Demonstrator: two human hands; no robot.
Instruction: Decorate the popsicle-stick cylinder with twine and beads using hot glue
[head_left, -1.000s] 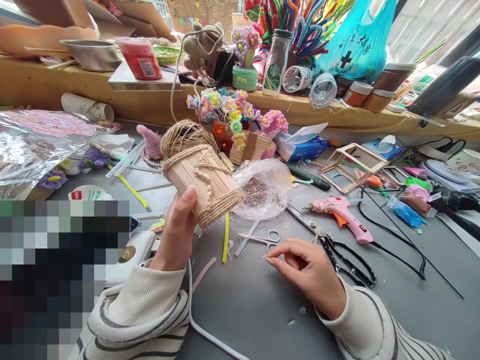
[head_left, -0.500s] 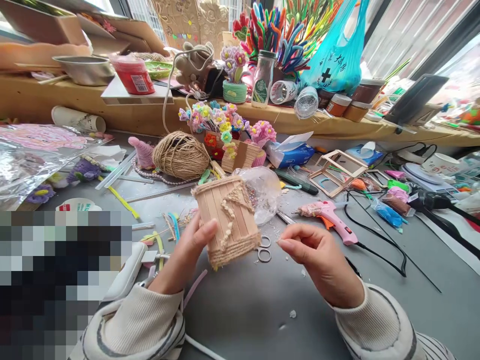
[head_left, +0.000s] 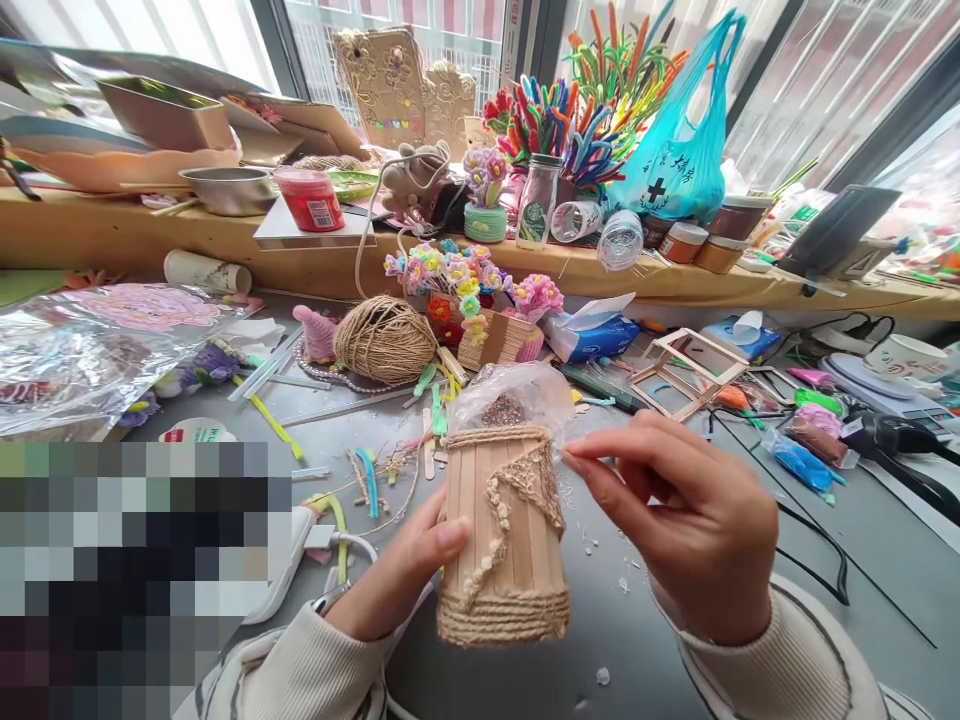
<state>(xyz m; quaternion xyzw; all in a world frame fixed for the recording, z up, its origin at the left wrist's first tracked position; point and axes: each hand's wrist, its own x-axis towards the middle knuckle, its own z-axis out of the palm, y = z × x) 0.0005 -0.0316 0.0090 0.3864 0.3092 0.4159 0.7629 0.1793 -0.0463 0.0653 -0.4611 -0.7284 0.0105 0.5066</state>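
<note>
- Wooden holder point(head_left: 525, 550): lower centre of frame, upright, lifted over the tabletop point(head_left: 637, 675).
- Left hand point(head_left: 405, 572): wrapped round its left side, thumb on the front slats.
- Right hand point(head_left: 694, 510): thumb and index tips pinched together, just beside the holder's upper right; can't tell if anything thin is between them.
- Done: rope band point(head_left: 502, 615) round the base, rope rim point(head_left: 487, 437) on top, braid point(head_left: 501, 520) down the front.
- Left: slats either side of the braid look bare; can't judge whether they're meant to be. Back hidden.
- Twine ball point(head_left: 385, 340): left of centre.
</note>
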